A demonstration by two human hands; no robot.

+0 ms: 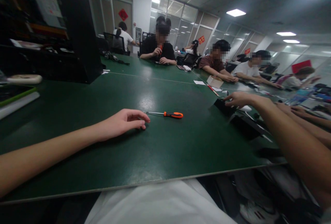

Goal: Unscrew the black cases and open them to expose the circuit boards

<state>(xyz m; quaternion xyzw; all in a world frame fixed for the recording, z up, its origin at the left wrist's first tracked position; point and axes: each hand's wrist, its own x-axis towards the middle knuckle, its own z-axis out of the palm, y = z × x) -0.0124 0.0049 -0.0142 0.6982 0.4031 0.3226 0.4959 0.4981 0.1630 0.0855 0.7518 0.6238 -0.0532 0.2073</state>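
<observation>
My left hand (130, 122) rests on the green table with its fingers loosely bent and apart, holding nothing. Just beyond its fingertips lies a screwdriver (173, 115) with an orange and black handle, its metal shaft pointing towards that hand. To the right, my right hand (240, 99) reaches out, fingers bent down and closed on a black flat-sided object (224, 106); what kind of thing it is, I cannot make out. Another black, blurred panel-like piece (245, 127) lies on the table below my right wrist.
A tall black case (82, 34) stands at the left, near a green-edged tray (18, 96). A small open cardboard box (215, 81), a red pencil-like stick (213, 90) and papers lie beyond my right hand. Co-workers sit across and along the right; another person's arms (305, 117) are close to my right arm.
</observation>
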